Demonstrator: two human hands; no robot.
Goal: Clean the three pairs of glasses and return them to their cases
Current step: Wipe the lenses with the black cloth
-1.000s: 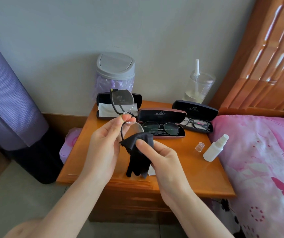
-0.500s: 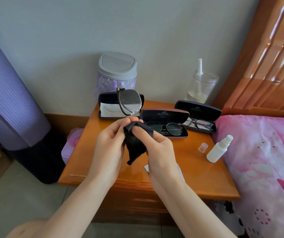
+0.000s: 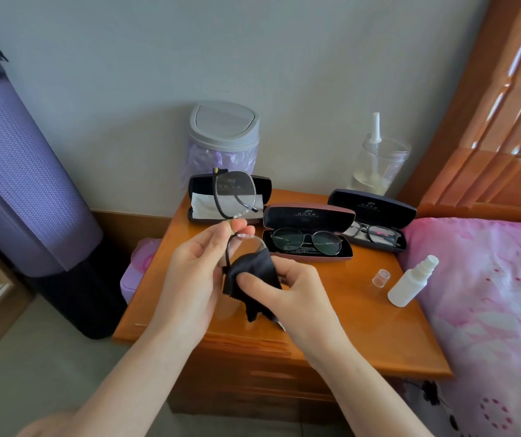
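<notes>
Three pairs: held glasses (image 3: 235, 192) in the air over the counter (image 3: 363, 335); round pair (image 3: 306, 241) in the maroon case (image 3: 309, 216); dark-framed pair (image 3: 375, 233) in the dark case (image 3: 372, 205).
Left hand (image 3: 196, 272): pinches the held glasses near the bridge, one lens above the other.
Right hand (image 3: 297, 291): curled round the black cloth (image 3: 249, 272), which wraps the lower lens.
Third case (image 3: 197, 192): open, back left, a pale cloth inside.
Doing it well: probably light rubbing on both faces, frame braced close to that lens, bare fingertips off the glass.
Risk: twisting could bend the thin bridge.
</notes>
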